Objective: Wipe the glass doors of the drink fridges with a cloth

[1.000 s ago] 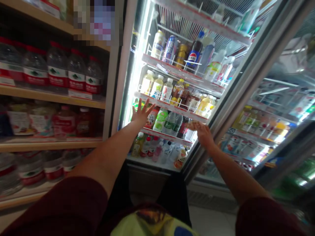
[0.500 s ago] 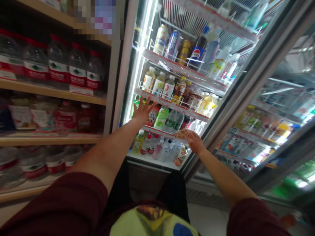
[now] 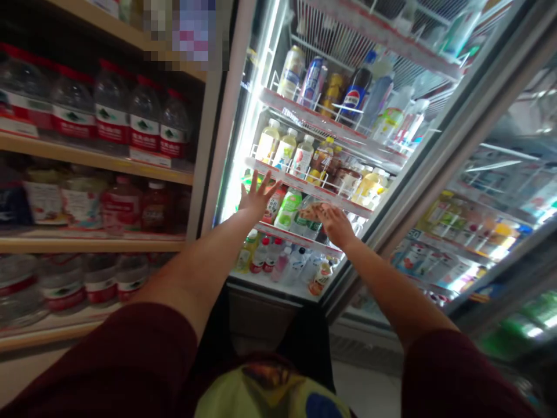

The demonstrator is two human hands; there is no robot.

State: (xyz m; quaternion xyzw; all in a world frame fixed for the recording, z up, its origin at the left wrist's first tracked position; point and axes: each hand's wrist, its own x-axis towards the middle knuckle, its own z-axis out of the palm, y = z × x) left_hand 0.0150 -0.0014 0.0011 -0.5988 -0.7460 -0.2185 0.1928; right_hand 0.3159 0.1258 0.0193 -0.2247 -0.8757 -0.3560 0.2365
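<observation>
An open drinks cooler (image 3: 304, 186) stands before me, its wire shelves full of bottles. My left hand (image 3: 256, 196) is open with fingers spread, raised at the left end of the third shelf, beside a red-labelled bottle (image 3: 275, 204). My right hand (image 3: 331, 222) reaches in over the same shelf, fingers stretched out flat just in front of a clear water bottle (image 3: 304, 216) and a green-labelled bottle (image 3: 288, 209). It holds nothing that I can see. Both arms are bare below dark red sleeves.
The cooler's glass door (image 3: 470, 174) stands swung out to the right, with a second stocked cooler seen behind it. Wooden shelves (image 3: 100, 162) of large water bottles and red drinks fill the left side. Small bottles (image 3: 282, 264) crowd the cooler's bottom shelf.
My right hand has moved left and up, from the door's edge into the cooler over the third shelf. My left hand has stayed nearly where it was, fingers still spread.
</observation>
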